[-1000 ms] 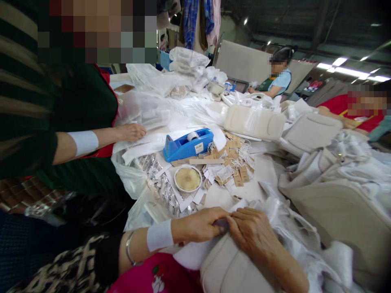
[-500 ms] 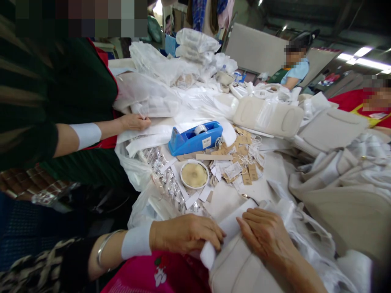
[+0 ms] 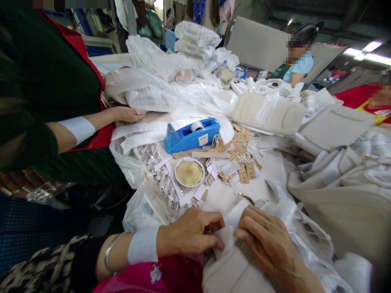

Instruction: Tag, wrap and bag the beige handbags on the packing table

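At the bottom centre lies a beige bag-like item (image 3: 235,268) with seams, close to my body. My left hand (image 3: 195,232), with a white band and a silver bracelet on the arm, pinches the item's upper left edge between thumb and fingers. On its upper right, my right hand (image 3: 265,236) has its fingers closed on the same beige material. White sheet material (image 3: 236,212) shows between and behind the hands. Beyond them are a round tub of yellowish paste (image 3: 189,172), a blue tape dispenser (image 3: 192,135) and brown tags with strings (image 3: 244,152).
At the left a person's hand (image 3: 130,114) touches clear plastic bags (image 3: 149,95). Beige bags (image 3: 270,112) and wrapped pieces are heaped at the right. A metal tool (image 3: 246,198) lies beyond my right hand. Two more people are at the far right.
My left hand has let go of the rolled white piece and now pinches the beige item's edge. The other person's hand at the left has opened and turned palm up under the plastic.
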{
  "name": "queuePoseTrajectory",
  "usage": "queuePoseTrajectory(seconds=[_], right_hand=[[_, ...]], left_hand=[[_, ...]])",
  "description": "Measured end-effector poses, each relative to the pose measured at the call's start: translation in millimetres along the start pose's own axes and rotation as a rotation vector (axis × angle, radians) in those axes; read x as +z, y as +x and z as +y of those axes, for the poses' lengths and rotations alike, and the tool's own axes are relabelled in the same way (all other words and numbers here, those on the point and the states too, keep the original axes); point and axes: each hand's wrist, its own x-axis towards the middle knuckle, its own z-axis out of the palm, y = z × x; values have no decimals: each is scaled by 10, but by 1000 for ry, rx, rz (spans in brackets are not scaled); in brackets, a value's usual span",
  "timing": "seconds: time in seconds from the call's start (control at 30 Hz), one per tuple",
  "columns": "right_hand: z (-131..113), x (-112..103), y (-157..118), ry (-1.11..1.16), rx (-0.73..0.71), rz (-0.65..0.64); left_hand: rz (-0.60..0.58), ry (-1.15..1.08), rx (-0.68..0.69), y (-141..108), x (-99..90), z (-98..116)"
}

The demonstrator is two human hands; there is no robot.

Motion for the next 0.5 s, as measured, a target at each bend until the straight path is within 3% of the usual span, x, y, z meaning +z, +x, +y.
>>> queuePoseTrajectory(seconds=[0.17,0.5], right_hand=[[15,7,-31,10,52,18],[-10,50,61,-67,64,33]], left_hand=[[18,85,-25,102,27,64],[42,304,59,230,157,111]])
